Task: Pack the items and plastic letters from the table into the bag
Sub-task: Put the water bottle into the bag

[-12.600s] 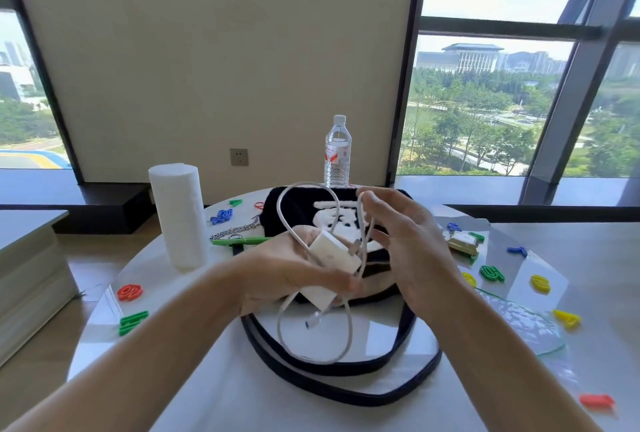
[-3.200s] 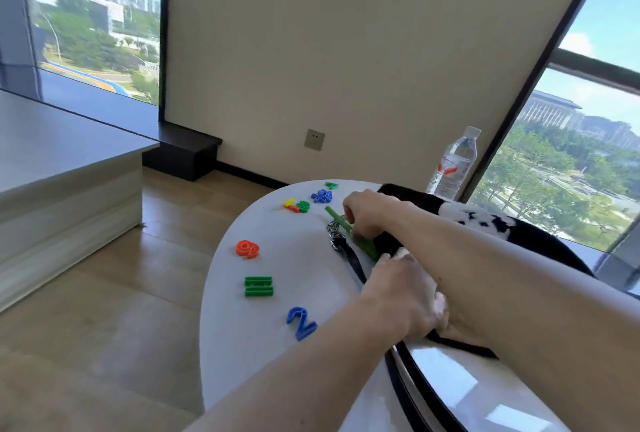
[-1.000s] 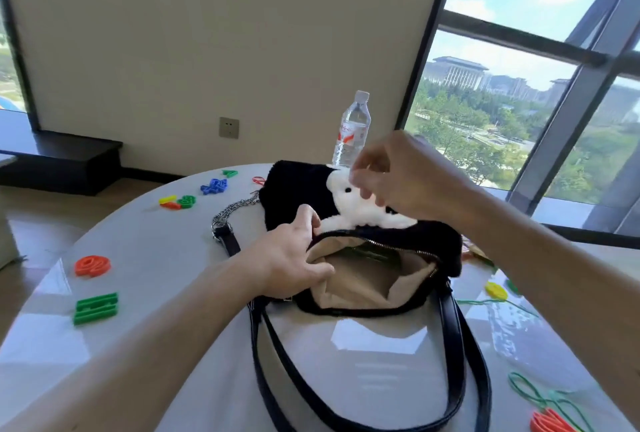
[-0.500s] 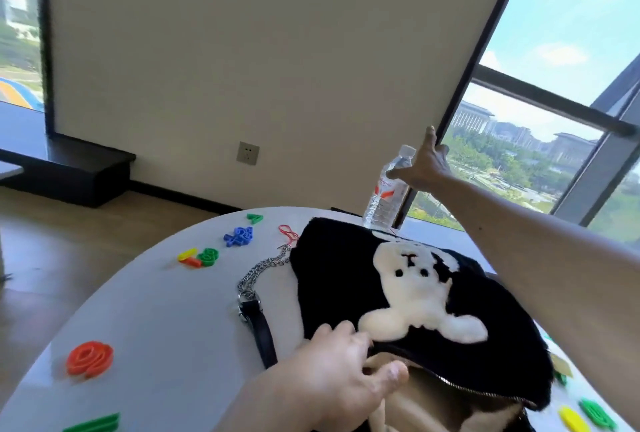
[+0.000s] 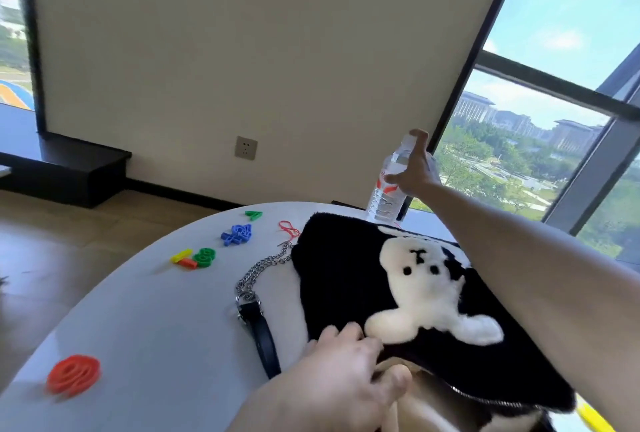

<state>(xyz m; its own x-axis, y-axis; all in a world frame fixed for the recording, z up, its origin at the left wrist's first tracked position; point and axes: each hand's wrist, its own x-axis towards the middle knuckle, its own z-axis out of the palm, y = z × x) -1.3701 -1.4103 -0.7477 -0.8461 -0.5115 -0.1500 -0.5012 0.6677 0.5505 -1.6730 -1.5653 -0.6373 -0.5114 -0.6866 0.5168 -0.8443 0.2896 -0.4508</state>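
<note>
The black fuzzy bag (image 5: 339,279) with a white bear patch lies on the round white table (image 5: 156,327), its zipped mouth open toward me. My left hand (image 5: 332,383) pinches the bag's near edge, thumb inside the opening. My right hand (image 5: 414,172) is stretched out to the clear water bottle (image 5: 386,199) at the table's far edge, fingers spread around its upper part and not closed on it. Plastic pieces lie to the left: orange (image 5: 73,374), green (image 5: 205,256), yellow (image 5: 181,255), blue (image 5: 237,234).
A small green piece (image 5: 254,214) and a red rubber band (image 5: 289,228) lie near the far rim. The bag's chain (image 5: 263,269) and black strap (image 5: 265,341) trail left of the bag. A yellow piece (image 5: 592,417) shows at bottom right. Wall and windows stand behind.
My right hand has left the bag and reached out to the water bottle, its fingers now spread around it. My left hand has kept hold of the bag's edge.
</note>
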